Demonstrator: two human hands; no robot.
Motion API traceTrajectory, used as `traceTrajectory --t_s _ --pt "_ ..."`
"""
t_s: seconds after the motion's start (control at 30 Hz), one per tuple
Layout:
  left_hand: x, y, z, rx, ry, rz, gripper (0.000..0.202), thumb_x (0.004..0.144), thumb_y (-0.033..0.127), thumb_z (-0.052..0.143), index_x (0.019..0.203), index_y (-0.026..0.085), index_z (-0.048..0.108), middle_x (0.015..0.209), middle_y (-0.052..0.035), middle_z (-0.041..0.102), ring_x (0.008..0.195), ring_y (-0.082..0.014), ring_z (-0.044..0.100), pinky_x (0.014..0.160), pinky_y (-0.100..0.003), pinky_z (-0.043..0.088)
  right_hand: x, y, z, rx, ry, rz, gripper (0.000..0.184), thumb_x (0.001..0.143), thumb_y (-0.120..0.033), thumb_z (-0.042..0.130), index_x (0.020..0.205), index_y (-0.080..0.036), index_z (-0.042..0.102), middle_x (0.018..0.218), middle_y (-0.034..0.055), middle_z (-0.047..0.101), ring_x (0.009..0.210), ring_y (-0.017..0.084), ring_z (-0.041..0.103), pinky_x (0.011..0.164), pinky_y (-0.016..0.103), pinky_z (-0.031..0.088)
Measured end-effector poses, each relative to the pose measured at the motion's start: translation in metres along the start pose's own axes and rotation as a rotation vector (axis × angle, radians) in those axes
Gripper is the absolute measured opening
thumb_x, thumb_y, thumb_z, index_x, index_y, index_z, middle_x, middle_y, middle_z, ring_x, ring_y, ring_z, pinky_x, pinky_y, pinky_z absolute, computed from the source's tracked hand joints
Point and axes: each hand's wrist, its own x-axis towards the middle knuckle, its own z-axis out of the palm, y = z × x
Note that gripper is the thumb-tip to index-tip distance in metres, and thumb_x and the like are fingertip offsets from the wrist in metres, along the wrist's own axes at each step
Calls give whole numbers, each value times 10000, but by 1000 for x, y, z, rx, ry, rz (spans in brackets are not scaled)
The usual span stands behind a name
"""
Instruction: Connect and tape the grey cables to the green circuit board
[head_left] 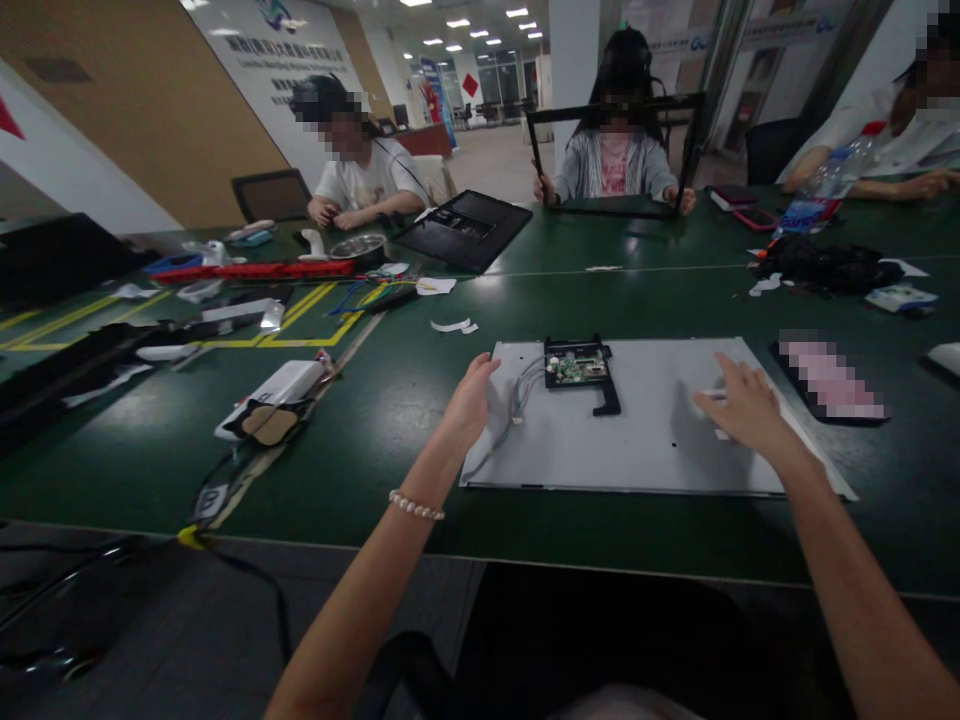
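Note:
A flat white panel [645, 450], like the back of a display, lies on the green table before me. On its upper part sit a small green circuit board [577, 368] in a black bracket [609, 398] and a bundle of grey cables [516, 395] running down the left side. My left hand [474, 398] is at the panel's left edge, fingers stretched out; whether it touches the edge I cannot tell. Over the panel's right part is my right hand [742, 405], its fingers spread, with a small white piece [716, 394] by the thumb.
A phone [829, 378] lies right of the panel. To the left are a white battery-like pack [274, 400] with wires and a red strip [259, 270]. Across the table a person holds up a black frame [616, 210]; a black cover [469, 228] and a bottle [821, 190] stand farther off.

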Motion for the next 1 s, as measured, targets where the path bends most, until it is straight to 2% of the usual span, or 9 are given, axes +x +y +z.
traceTrajectory --t_s 0.13,0.23,0.3,0.4,0.5,0.67,0.8,1.0 --pt "2 7 16 278 -84 150 704 814 326 624 1460 241 357 1562 -83 336 1459 -259 263 1177 -367 227 25 -46 0 171 -170 -324 881 800 -577 628 1536 -285 242 1584 120 289 1460 415 195 1129 647 251" --pt "13 16 35 510 -205 248 868 761 343 683 1517 221 274 1621 -94 199 1497 -277 140 1198 -402 153 51 -81 8 248 -353 -491 1023 735 -597 700 1554 -325 151 1620 91 200 1470 406 165 1124 646 263" --pt "24 18 45 606 -251 222 915 767 370 678 1540 179 226 1620 -124 188 1496 -284 147 1194 -403 157 68 -97 17 240 -432 -549 1134 668 -591 759 1562 -314 119 1624 106 180 1477 415 116 1139 649 212" --pt "38 12 49 649 -259 134 908 828 425 611 1553 108 167 1595 -164 244 1468 -286 242 1173 -383 220 85 -108 31 212 -470 -580 1228 601 -578 807 1564 -321 90 1619 133 177 1474 429 103 1125 679 171" --pt "43 3 42 667 -291 103 873 860 460 561 1553 96 175 1583 -159 279 1437 -294 315 1150 -370 273 94 -113 42 161 -467 -560 1237 581 -575 814 1560 -341 95 1610 144 187 1465 439 125 1101 702 171" --pt "42 -4 32 767 -347 97 860 868 497 533 1555 114 187 1598 -138 242 1462 -282 269 1170 -346 234 97 -118 47 135 -447 -614 1214 576 -556 814 1560 -272 161 1496 174 348 1375 410 345 1099 595 297" --pt "45 -6 31 776 -333 99 811 905 514 459 1553 111 187 1603 -137 225 1474 -259 241 1186 -352 199 90 -112 37 148 -400 -644 1210 592 -551 808 1562 -237 156 1425 183 402 1318 402 407 1072 562 352" --pt "45 -7 29 632 -295 96 688 935 486 443 1525 171 281 1578 -135 294 1460 -243 282 1181 -380 219 56 -80 11 196 -375 -634 1186 641 -545 789 1565 -286 92 1496 150 353 1339 394 386 1076 579 352"
